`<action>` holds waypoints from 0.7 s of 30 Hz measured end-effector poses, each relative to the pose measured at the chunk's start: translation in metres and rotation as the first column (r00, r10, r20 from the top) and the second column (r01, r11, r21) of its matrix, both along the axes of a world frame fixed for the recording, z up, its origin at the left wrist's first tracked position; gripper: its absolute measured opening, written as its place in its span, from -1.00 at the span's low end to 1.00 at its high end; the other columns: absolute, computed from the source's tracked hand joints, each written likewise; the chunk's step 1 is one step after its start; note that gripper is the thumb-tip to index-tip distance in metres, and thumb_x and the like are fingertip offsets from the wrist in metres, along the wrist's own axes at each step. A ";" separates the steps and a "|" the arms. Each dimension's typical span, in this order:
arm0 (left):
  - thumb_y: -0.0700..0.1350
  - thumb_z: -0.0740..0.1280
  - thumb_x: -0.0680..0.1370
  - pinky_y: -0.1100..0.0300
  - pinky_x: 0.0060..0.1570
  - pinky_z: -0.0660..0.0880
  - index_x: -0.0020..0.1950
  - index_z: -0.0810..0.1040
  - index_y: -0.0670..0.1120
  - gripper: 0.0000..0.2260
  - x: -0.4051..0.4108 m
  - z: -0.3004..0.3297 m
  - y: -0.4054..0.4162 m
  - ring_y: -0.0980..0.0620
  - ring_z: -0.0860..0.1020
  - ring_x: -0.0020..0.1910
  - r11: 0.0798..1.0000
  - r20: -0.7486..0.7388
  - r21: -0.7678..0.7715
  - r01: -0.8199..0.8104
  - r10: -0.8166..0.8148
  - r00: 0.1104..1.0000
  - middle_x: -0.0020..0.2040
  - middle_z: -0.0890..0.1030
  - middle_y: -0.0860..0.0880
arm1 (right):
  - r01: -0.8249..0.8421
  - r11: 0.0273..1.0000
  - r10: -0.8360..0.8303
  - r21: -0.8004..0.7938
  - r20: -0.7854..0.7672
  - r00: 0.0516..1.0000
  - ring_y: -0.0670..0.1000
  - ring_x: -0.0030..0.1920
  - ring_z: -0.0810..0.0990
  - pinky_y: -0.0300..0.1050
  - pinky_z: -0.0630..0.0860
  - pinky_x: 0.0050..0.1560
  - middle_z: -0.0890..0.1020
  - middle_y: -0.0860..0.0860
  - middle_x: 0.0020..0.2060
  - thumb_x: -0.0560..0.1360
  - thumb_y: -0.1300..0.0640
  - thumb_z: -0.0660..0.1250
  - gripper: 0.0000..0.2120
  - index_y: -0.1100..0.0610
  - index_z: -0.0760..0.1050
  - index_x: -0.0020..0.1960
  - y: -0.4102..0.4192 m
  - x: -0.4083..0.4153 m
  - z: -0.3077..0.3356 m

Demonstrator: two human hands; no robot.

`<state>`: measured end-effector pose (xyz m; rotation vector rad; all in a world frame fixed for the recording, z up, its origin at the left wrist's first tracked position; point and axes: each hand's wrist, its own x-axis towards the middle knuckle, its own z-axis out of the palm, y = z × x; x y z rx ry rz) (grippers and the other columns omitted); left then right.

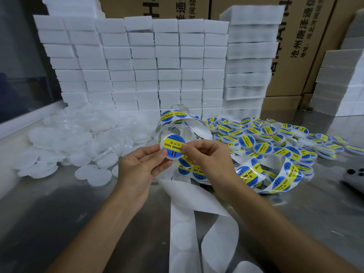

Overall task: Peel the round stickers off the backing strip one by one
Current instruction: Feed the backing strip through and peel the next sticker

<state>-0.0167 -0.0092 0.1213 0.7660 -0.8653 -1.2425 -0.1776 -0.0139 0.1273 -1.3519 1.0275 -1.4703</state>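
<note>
The left hand (145, 164) holds a round white lid (173, 147) by its near left rim, thumb on top and fingers beneath, which keeps the lid face turned up toward the camera. The right hand (206, 156) pinches the right edge of a round sticker (174, 145) that lies on that lid; its grip is closed on the sticker edge, thumb and forefinger together. Judged from this pose, the sticker is being laid or smoothed onto the lid after leaving the strip, and the left-hand hold serves as a steady base for alignment. The sticker is blue with a yellow band reading "SOLDERING PASTE", Chinese characters, and a mark resembling "II" in the blue area. The backing strip (183, 223) runs from under the hands toward the near edge of the desk (59, 213); its near part is bare, with faint round outlines where stickers were removed. The loaded part of the strip (279, 174) coils to the right of the hands and carries further stickers of the same print. Far right lies a pile of labelled lids (275, 134); far left lies a pile of plain white lids (69, 142), so blanks sit on one side and finished parts on the other. Stacks of white foam blocks (147, 62) stand behind, and cardboard cartons (305, 36) printed with Chinese text, partly legible as "沧州", stand at the far right
</note>
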 end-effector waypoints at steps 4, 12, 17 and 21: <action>-0.23 0.46 0.28 0.23 -0.23 0.62 -0.06 0.60 -0.25 -0.74 0.000 0.000 0.000 -0.04 0.71 -0.20 1.000 0.005 -0.008 -0.004 0.004 1.000 -0.17 0.72 -0.17 | 0.000 1.000 0.000 0.004 -0.001 1.000 -0.20 -0.37 0.61 -0.39 0.49 -0.31 0.71 -0.04 -0.33 0.47 0.20 0.47 -0.95 0.18 0.68 -0.13 0.000 0.000 0.000; -0.28 0.48 0.35 0.23 -0.21 0.62 -0.09 0.61 -0.20 -0.83 0.001 -0.001 0.001 -0.02 0.69 -0.27 0.994 0.134 -0.080 -0.080 0.090 0.987 -0.21 0.72 -0.16 | 0.036 0.999 -0.035 0.017 -0.051 0.998 -0.19 -0.37 0.62 -0.38 0.50 -0.32 0.70 -0.06 -0.37 0.47 0.18 0.48 -0.95 0.15 0.69 -0.16 0.000 0.000 -0.001; -0.37 0.49 0.38 0.34 -0.19 0.58 -0.16 0.62 -0.10 -0.80 -0.005 -0.003 0.002 0.13 0.66 -0.27 0.956 0.318 -0.248 -0.153 0.230 0.920 -0.28 0.71 0.02 | 0.097 0.995 -0.093 0.022 -0.120 0.988 -0.16 -0.35 0.65 -0.37 0.52 -0.33 0.71 -0.04 -0.35 0.46 0.14 0.50 -0.92 0.10 0.68 -0.21 -0.003 -0.002 -0.002; -0.42 0.47 0.39 0.45 -0.20 0.51 -0.17 0.60 -0.08 -0.76 -0.007 -0.006 0.003 0.24 0.64 -0.28 0.925 0.405 -0.349 -0.151 0.294 0.866 -0.30 0.68 0.15 | 0.108 0.993 -0.096 0.058 -0.176 0.980 -0.13 -0.38 0.66 -0.37 0.51 -0.38 0.71 -0.02 -0.37 0.43 0.08 0.53 -0.90 0.06 0.69 -0.25 -0.006 -0.004 -0.003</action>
